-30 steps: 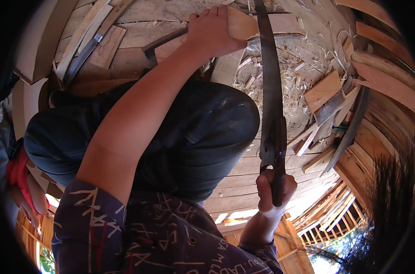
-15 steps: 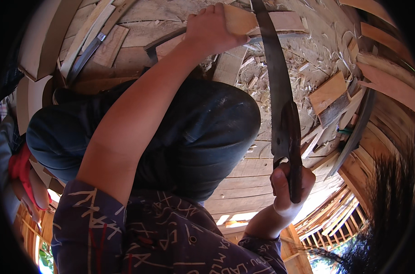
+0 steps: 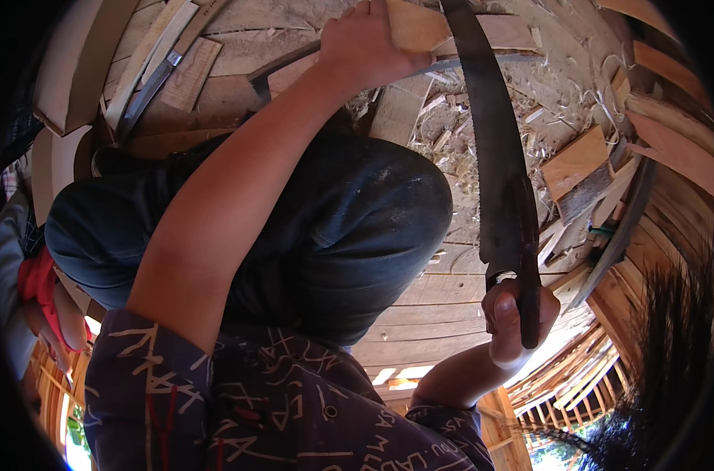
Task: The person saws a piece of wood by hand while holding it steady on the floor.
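A handsaw with a long dark blade (image 3: 494, 129) and a dark wooden handle stands nearly upright in view. My right hand (image 3: 514, 318) is closed round its handle, at the lower right. The blade's toothed edge faces left, and its tip reaches the top edge beside a flat, light-brown wooden board (image 3: 418, 30). My left hand (image 3: 363, 47) grips that board at its left part, thumb stretched along the near edge; some fingertips are hidden. Under the board lies a curved wooden piece (image 3: 502, 56). Whether the teeth touch the board I cannot tell.
My bent knee (image 3: 380, 204) in dark trousers is left of the saw. Shavings (image 3: 455, 133) and offcuts (image 3: 577, 161) litter the plank floor (image 3: 420, 314). A chisel-like tool (image 3: 157, 86) lies among strips at the upper left. Another person's hand (image 3: 66, 322) shows at far left.
The saw and my right hand have shifted a little to the right. My left hand stays on the board, in nearly the same spot.
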Action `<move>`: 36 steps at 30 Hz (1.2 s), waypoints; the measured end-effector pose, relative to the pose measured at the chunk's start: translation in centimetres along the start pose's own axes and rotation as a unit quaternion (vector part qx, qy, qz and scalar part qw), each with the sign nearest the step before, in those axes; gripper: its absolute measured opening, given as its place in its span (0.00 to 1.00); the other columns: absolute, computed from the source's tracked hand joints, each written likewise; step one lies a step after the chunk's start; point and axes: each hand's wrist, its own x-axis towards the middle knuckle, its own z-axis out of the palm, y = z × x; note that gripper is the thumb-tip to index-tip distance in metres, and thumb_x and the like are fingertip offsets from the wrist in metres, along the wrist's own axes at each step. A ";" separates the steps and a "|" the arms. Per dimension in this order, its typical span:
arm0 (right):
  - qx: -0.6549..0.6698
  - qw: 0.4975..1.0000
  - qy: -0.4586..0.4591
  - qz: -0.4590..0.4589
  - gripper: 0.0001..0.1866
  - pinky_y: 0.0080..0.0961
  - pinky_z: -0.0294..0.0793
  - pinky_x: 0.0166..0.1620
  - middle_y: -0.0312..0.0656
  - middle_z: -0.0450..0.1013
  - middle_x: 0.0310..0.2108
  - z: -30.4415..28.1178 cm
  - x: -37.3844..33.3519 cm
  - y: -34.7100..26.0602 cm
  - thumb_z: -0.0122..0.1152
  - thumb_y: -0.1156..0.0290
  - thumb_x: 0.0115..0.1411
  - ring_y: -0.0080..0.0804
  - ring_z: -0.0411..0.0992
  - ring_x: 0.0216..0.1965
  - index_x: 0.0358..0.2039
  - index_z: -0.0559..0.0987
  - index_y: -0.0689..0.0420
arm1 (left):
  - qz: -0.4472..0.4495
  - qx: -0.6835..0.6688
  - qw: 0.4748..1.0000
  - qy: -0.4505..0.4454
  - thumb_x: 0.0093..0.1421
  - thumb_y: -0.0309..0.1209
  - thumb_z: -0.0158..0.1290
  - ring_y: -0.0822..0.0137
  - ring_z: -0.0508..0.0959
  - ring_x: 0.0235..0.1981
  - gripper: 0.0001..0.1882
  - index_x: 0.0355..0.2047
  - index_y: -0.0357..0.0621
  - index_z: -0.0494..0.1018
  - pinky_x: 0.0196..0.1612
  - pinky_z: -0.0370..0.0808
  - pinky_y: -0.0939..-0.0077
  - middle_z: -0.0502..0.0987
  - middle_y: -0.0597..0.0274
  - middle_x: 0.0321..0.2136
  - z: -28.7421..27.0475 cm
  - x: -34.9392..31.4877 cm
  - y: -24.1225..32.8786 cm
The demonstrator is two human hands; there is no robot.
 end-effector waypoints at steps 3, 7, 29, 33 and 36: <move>-0.023 0.999 0.016 -0.045 0.21 0.19 0.46 0.15 0.33 0.60 0.07 0.4 -0.5 1.4 0.59 0.61 0.59 0.17 0.53 0.09 0.14 0.69 0.59 | 0.003 0.001 1.000 -0.005 0.46 0.61 0.59 0.46 0.73 0.54 0.55 0.60 0.24 0.58 0.57 0.71 0.58 0.72 0.38 0.52 0.0 0.1 0.2; -0.088 0.993 -0.028 -0.071 0.17 0.22 0.52 0.19 0.35 0.64 0.10 1.6 -1.0 3.1 0.62 0.64 0.55 0.21 0.59 0.12 0.15 0.71 0.59 | 0.002 0.000 1.000 -0.002 0.46 0.60 0.59 0.46 0.73 0.54 0.53 0.59 0.25 0.59 0.57 0.71 0.58 0.72 0.38 0.52 0.2 0.6 -0.2; 0.007 0.998 -0.059 0.007 0.17 0.18 0.46 0.18 0.29 0.59 0.09 1.6 2.6 0.4 0.66 0.62 0.56 0.15 0.53 0.12 0.18 0.73 0.60 | -0.023 0.003 0.998 -0.065 0.48 0.64 0.56 0.46 0.70 0.58 0.56 0.61 0.24 0.57 0.60 0.67 0.59 0.69 0.36 0.56 -1.3 0.9 0.2; -0.043 0.998 -0.047 -0.018 0.19 0.22 0.50 0.20 0.36 0.63 0.11 -0.4 0.2 -0.9 0.66 0.62 0.53 0.20 0.57 0.13 0.16 0.69 0.60 | -0.017 0.040 0.998 -0.046 0.48 0.63 0.56 0.47 0.69 0.60 0.58 0.64 0.25 0.54 0.62 0.65 0.57 0.68 0.37 0.58 -0.6 1.8 -0.1; -0.010 0.999 -0.031 -0.010 0.19 0.21 0.49 0.20 0.37 0.64 0.11 -0.5 -0.8 -1.0 0.65 0.62 0.54 0.21 0.57 0.13 0.16 0.69 0.60 | 0.006 0.043 0.999 -0.018 0.48 0.62 0.57 0.47 0.69 0.60 0.58 0.65 0.26 0.54 0.62 0.65 0.57 0.67 0.38 0.58 0.1 1.8 -0.8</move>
